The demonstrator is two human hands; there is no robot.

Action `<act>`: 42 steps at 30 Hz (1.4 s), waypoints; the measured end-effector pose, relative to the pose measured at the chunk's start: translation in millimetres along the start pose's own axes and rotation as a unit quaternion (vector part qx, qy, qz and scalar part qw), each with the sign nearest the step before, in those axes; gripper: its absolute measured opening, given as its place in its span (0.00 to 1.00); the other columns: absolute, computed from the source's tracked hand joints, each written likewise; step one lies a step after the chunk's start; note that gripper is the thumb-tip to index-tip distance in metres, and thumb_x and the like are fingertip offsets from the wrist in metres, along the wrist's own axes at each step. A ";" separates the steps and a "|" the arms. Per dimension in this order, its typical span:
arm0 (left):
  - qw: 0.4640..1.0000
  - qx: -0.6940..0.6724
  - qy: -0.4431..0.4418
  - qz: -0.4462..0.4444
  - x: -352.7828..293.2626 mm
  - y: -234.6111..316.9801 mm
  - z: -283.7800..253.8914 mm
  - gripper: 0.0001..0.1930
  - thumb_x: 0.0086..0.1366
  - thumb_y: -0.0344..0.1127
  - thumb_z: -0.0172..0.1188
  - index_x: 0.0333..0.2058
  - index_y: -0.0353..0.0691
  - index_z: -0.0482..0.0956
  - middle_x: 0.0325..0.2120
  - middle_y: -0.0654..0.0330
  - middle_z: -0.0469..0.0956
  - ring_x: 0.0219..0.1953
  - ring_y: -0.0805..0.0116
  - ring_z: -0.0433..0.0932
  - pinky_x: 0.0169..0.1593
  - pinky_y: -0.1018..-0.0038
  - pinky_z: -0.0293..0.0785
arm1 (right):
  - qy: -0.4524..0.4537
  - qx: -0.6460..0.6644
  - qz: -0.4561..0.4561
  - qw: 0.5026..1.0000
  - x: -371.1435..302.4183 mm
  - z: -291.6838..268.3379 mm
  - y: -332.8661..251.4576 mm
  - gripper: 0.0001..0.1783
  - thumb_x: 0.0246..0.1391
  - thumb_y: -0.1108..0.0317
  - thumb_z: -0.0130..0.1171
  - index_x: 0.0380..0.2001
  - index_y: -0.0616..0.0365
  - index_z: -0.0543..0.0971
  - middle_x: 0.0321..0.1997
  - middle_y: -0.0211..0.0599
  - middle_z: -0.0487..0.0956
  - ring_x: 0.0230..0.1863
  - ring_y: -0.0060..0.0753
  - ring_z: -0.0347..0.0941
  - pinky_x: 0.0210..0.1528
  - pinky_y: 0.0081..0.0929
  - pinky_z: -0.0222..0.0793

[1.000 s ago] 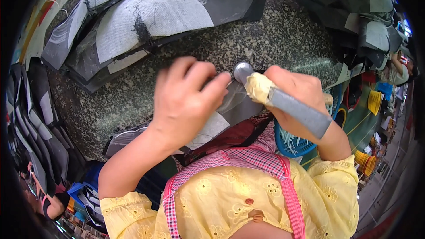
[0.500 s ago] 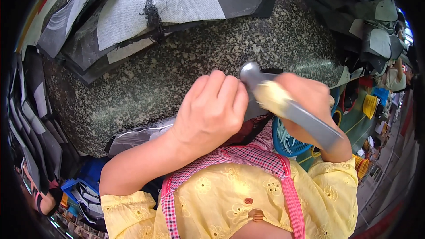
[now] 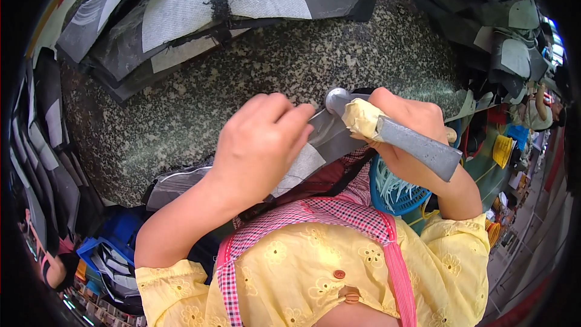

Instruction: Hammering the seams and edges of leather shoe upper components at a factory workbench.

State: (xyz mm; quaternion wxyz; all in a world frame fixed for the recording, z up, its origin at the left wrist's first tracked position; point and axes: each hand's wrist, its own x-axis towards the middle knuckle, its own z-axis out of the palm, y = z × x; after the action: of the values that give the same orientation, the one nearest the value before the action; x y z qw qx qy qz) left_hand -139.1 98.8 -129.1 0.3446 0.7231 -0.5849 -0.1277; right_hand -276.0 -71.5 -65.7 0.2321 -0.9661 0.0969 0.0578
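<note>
My right hand (image 3: 414, 118) is closed round a hammer (image 3: 417, 145). Its round metal face is down on the edge of a black sheet piece (image 3: 339, 133), and yellow tape wraps the middle of its grey metal head. The handle is mostly hidden by my fingers. Left of the hammer face, my left hand (image 3: 260, 139) has its fingers bent and closed at the edge of the same piece; their tips are partly hidden. That piece lies along the near edge of the stone block and carries a pale grey patch (image 3: 299, 169).
Black pieces with pale patches (image 3: 224, 0) are stacked on the far side of the speckled stone block (image 3: 181, 109). More stacks stand left (image 3: 51, 145) and right (image 3: 484, 12). Below the block's near edge are a blue basket (image 3: 396, 194) of pale strips and a blue crate (image 3: 115, 254).
My left hand has shifted left along the piece, uncovering more of it and its patch. The hammer, blurred before, now shows sharp, its face slightly lower and left.
</note>
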 end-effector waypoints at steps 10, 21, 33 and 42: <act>0.990 0.100 -0.055 0.083 -6.9 12.2 -4.3 0.16 0.50 0.25 0.59 0.40 0.30 0.77 0.31 0.55 0.72 0.31 0.61 0.74 0.30 0.70 0.73 | 0.010 0.028 -0.040 0.999 3.2 5.0 -4.9 0.12 0.45 0.69 0.60 0.30 0.55 0.68 0.22 0.39 0.74 0.24 0.44 0.76 0.23 0.35 0.70; 0.998 -0.012 0.061 0.030 25.9 -0.4 21.8 0.13 0.48 0.21 0.61 0.35 0.37 0.80 0.25 0.58 0.71 0.28 0.61 0.73 0.30 0.69 0.72 | 0.127 -0.028 0.008 0.991 13.6 -19.6 25.0 0.10 0.47 0.71 0.65 0.32 0.57 0.75 0.23 0.37 0.73 0.24 0.37 0.75 0.25 0.27 0.69; 0.997 -0.076 0.014 -0.027 24.3 -5.4 6.5 0.14 0.49 0.21 0.65 0.38 0.37 0.81 0.29 0.57 0.75 0.28 0.61 0.74 0.29 0.70 0.72 | 0.028 0.033 0.026 0.999 7.9 -14.1 35.7 0.15 0.47 0.64 0.65 0.29 0.54 0.68 0.22 0.39 0.73 0.25 0.47 0.75 0.23 0.36 0.69; 0.998 0.013 -0.016 0.059 22.9 -0.2 2.9 0.16 0.46 0.21 0.65 0.37 0.33 0.80 0.29 0.56 0.74 0.28 0.59 0.74 0.30 0.69 0.72 | 0.034 0.043 -0.024 0.998 8.6 -10.1 23.6 0.12 0.45 0.66 0.61 0.30 0.55 0.69 0.23 0.36 0.74 0.25 0.44 0.76 0.23 0.35 0.69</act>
State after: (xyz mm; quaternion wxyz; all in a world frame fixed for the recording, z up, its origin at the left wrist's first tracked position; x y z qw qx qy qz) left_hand -134.1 76.4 -126.4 0.3332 0.6898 -0.6331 -0.1112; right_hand -271.9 -98.1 -68.5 0.2717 -0.9586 0.0835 0.0153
